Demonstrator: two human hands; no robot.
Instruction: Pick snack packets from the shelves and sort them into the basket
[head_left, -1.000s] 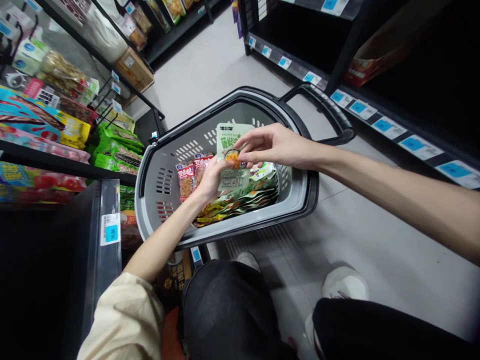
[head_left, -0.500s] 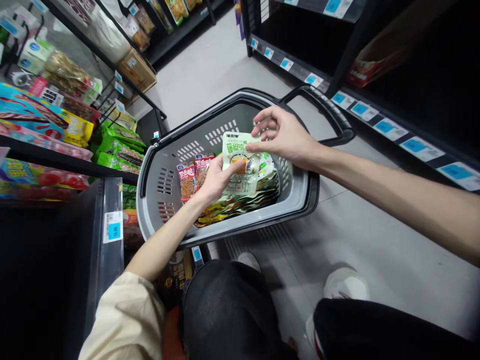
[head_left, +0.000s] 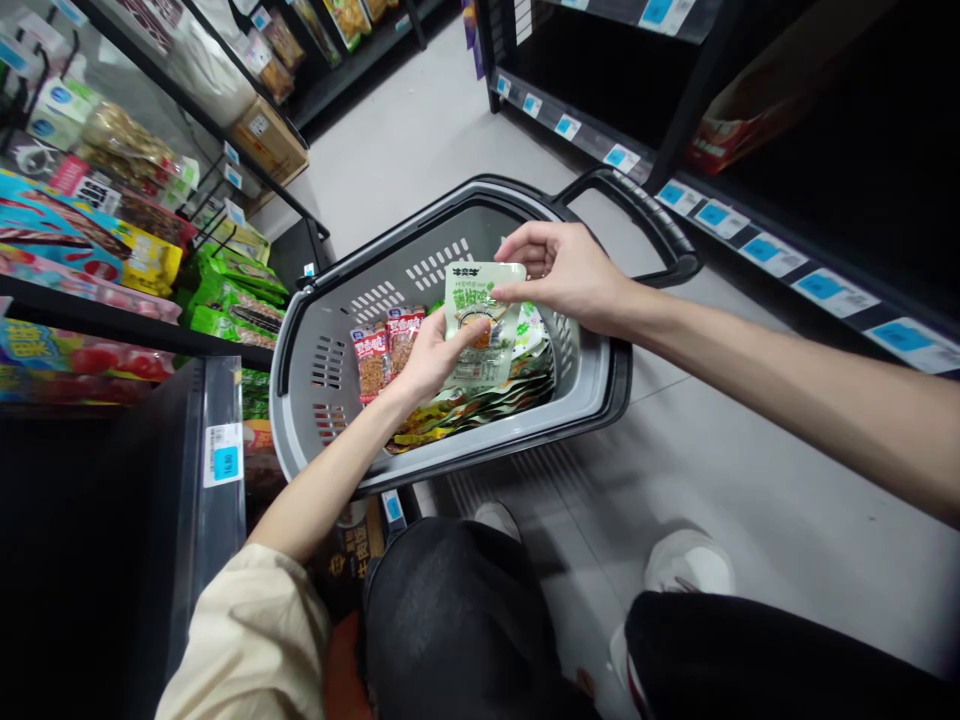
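Note:
A pale green snack packet [head_left: 466,288] with green lettering is held up over the inside of a grey shopping basket [head_left: 450,462]. My left hand [head_left: 431,358] grips its lower left side, thumb across the front. At the upper right corner is my right hand [head_left: 562,268], its thumb on the packet's face and its other fingers curled near the top edge; their tips are partly hidden. Below the packet, a stack of similar dark-edged packets [head_left: 525,388] lies in the basket. Red-topped snack packets [head_left: 371,362] rest at the basket's left end, with yellow ones [head_left: 412,432] in front.
The black basket handle [head_left: 671,250] sticks out to the right. Shelves with hanging snack bags [head_left: 135,150] stand close on the left, a dark shelf unit with price tags [head_left: 817,285] on the right. My knees and white shoes [head_left: 688,562] are below, on grey floor.
My right hand has shifted slightly at the packet's upper right corner, its fingers curling closer. The left hand keeps its hold. The view has moved a little.

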